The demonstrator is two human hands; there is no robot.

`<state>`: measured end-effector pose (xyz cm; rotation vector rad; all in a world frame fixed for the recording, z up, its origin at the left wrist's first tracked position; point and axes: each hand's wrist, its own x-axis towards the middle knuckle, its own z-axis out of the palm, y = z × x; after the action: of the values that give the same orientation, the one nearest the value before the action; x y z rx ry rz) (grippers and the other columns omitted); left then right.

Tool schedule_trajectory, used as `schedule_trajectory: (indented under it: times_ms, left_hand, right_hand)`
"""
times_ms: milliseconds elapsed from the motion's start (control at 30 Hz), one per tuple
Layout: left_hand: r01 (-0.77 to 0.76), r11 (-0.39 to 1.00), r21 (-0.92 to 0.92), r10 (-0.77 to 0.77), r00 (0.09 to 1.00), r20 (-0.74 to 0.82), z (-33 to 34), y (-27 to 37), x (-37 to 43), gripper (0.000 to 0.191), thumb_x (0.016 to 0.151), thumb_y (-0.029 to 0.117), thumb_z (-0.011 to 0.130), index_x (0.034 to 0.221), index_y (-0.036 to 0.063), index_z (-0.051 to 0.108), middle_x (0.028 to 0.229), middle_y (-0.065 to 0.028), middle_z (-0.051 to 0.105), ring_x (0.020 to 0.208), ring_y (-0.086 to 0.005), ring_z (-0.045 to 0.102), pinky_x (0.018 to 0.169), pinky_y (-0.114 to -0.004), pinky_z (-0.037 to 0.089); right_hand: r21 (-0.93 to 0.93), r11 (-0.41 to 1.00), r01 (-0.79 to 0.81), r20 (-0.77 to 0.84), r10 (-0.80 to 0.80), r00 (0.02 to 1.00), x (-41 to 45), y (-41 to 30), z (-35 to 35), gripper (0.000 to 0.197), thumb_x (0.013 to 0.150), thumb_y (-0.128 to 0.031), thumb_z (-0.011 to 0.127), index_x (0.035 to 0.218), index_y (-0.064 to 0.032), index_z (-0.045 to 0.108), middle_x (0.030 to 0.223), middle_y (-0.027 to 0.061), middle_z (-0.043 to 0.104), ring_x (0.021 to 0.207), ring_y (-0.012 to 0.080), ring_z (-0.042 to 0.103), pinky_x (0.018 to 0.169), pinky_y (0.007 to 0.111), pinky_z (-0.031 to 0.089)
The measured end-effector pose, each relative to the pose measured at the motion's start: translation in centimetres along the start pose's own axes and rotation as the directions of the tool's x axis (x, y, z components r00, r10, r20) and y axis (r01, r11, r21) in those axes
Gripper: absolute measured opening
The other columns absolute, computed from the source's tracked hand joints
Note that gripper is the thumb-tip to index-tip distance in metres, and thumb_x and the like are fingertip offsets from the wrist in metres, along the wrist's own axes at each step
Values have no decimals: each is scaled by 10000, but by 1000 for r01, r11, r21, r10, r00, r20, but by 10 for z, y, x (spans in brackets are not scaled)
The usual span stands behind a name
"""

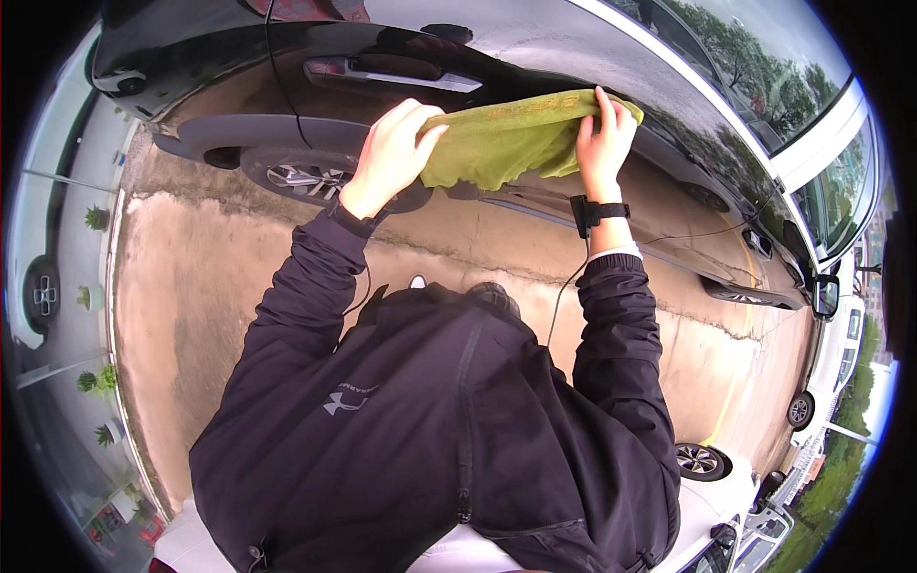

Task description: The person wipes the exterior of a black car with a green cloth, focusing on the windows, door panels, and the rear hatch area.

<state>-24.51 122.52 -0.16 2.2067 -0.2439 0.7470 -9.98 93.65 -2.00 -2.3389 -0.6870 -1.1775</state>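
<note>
A green cloth (501,147) is stretched between my two hands, in front of the side of a black car (401,43). My left hand (390,154) pinches its left end between thumb and fingers. At the other end, my right hand (605,143) grips the upper edge, with a corner of cloth folded past the fingers. The cloth's lower edge hangs loose and wavy. Brownish marks show along its top. Just above the left part of the cloth is a taillight or trim piece with a bright strip (401,77). Whether the cloth touches the car, I cannot tell.
A wheel (308,175) of the black car stands below my left hand. Its side mirror (825,296) juts out at the right. Behind me is a white car (706,494). Potted plants (97,379) line the glass front at left. A thin cable (566,294) hangs from my right wrist strap (602,213).
</note>
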Motion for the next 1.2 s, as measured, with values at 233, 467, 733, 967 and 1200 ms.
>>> schedule_trajectory:
  times_ms: [233,467,733,967,1200]
  left_hand:
    - [-155,978,141,105,945,311,1,-15,-16,120,806,105,715,851,68,609,858,-86,616,811,-306,583,738,-399,485]
    - [-79,993,83,58,971,233,25,-4,1,128,859,108,698,944,47,625,873,-115,572,737,-337,611,644,-396,495]
    - [-122,992,-11,122,978,166,81,50,36,106,899,133,667,982,68,656,754,-139,610,668,-326,620,590,-385,482]
    - [-39,999,-37,41,998,53,101,57,55,133,911,117,660,1017,41,640,719,-177,628,634,-338,638,565,-380,473]
    - [313,947,68,-301,943,-144,41,2,24,132,974,126,596,1056,34,643,578,-119,598,477,-210,599,480,-320,441]
  right_hand:
    - [119,993,-7,43,2,999,-4,-26,-15,280,773,-19,694,1037,-106,659,965,81,641,946,290,602,849,387,493]
    - [-41,960,-278,-28,277,961,-42,0,-49,271,791,-1,660,1048,-81,638,969,102,624,869,274,619,771,364,515]
    - [90,900,-425,-306,432,848,-14,67,-61,267,869,9,588,1135,-11,595,1052,158,648,936,336,655,825,383,525]
    - [25,944,-329,-284,322,903,33,71,-10,498,895,-52,558,1377,15,453,1354,279,452,1372,472,345,1163,539,242]
    - [-17,997,-78,-90,76,993,56,-23,37,585,892,-279,607,1433,-93,484,1435,284,379,1400,456,303,1150,598,215]
